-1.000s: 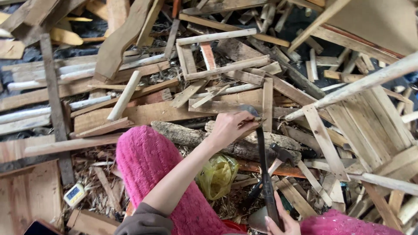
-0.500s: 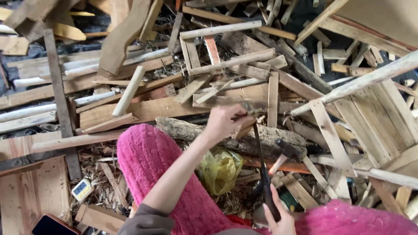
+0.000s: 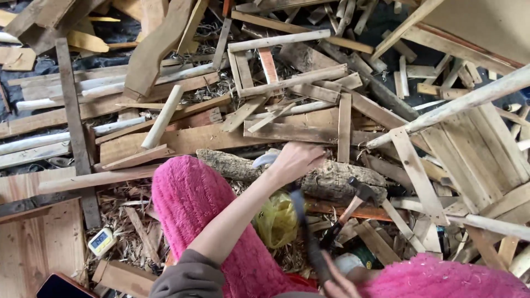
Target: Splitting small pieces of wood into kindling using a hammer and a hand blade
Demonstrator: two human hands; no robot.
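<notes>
**Long dark blade drops low over the bark log**

Compared with a second ago, the long dark curved-tip blade (image 3: 302, 226) sits lower and blurred, its hooked pale tip (image 3: 264, 160) now at the left hand. That suggests a stroke in progress against the rough grey bark-covered log (image 3: 331, 179).

The left hand (image 3: 295, 160) is curled shut, resting on the log at the blade's twelve o'clock end. The right hand (image 3: 338, 282), at six o'clock, grips the blade's handle end; its fingers are mostly cut off by the frame. A wooden-handled hammer (image 3: 353, 201) leans at three o'clock.
</notes>
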